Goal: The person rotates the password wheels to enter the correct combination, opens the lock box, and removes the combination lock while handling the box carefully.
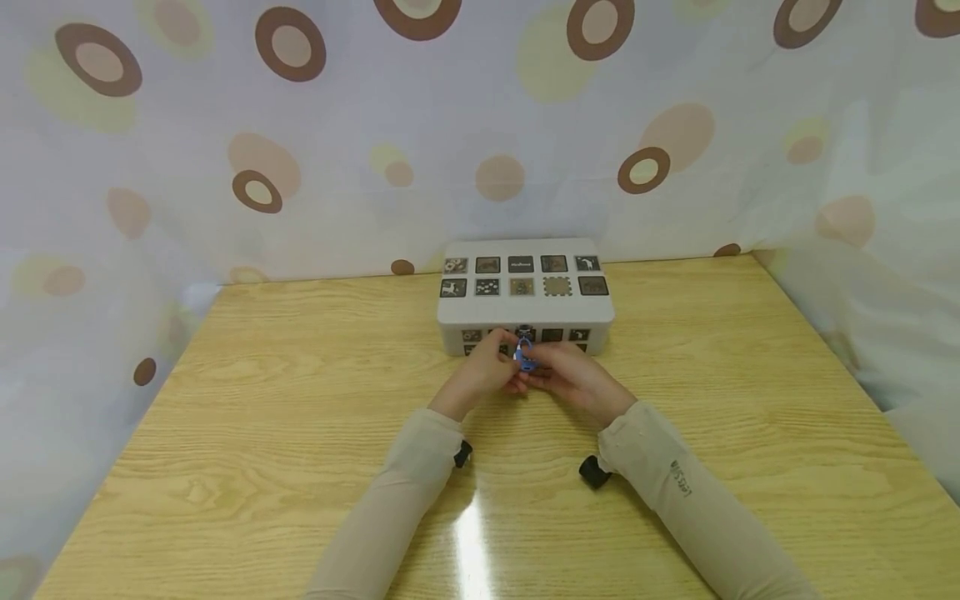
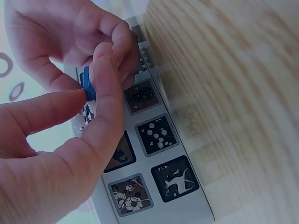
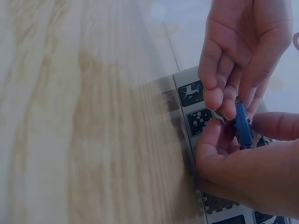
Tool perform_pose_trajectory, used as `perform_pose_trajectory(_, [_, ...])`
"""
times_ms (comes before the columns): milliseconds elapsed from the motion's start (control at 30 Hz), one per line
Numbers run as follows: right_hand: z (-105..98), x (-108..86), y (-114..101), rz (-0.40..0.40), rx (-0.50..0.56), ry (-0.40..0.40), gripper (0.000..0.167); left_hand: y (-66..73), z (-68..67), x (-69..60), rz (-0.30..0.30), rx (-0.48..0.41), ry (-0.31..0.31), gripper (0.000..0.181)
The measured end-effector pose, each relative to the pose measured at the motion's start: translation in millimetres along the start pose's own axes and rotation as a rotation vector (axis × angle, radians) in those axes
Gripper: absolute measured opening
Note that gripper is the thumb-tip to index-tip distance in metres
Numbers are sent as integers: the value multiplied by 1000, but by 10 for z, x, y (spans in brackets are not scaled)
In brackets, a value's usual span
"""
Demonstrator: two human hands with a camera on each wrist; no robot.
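Observation:
Both hands meet at the front of a white box [image 1: 525,310] with dark picture squares. Between them is a small blue padlock-like object [image 1: 525,357], close to the box's front latch. My left hand [image 1: 483,367] pinches it between thumb and finger; in the left wrist view its edge shows as a blue strip [image 2: 87,84] at the fingertips. My right hand [image 1: 577,379] holds the same object from the other side, its thumb against the blue body [image 3: 243,125] in the right wrist view. Whether the object touches the latch cannot be told.
The box stands on a wood-grain table [image 1: 300,400], near its back edge. A patterned curtain [image 1: 450,125] with brown and yellow circles hangs behind and at the sides. Black straps [image 1: 594,472] show at both wrists.

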State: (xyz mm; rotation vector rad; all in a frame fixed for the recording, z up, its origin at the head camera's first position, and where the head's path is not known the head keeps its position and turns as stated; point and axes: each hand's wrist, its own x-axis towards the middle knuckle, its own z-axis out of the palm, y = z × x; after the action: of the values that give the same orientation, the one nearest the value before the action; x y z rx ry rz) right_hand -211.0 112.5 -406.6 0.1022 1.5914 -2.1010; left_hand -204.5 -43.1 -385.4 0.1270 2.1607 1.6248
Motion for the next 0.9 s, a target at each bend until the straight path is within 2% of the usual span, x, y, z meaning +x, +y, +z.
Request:
perform_pose_trajectory(100, [1,12,10,5,37,10,14,6,-3,-1,-6,8,1,39])
perform_pose_trajectory(467, [-6,-8,20,-10,4,-22,14,5,3,-4,-4,7,-3,38])
perform_pose_trajectory(700, [1,19,12,-5,-58,-3,29,10,6,8,-23,-17,-1,37])
perform_pose_trajectory(900, [0,13,-5,2,-12,3,19,5,6,30,-35,-17,4,37])
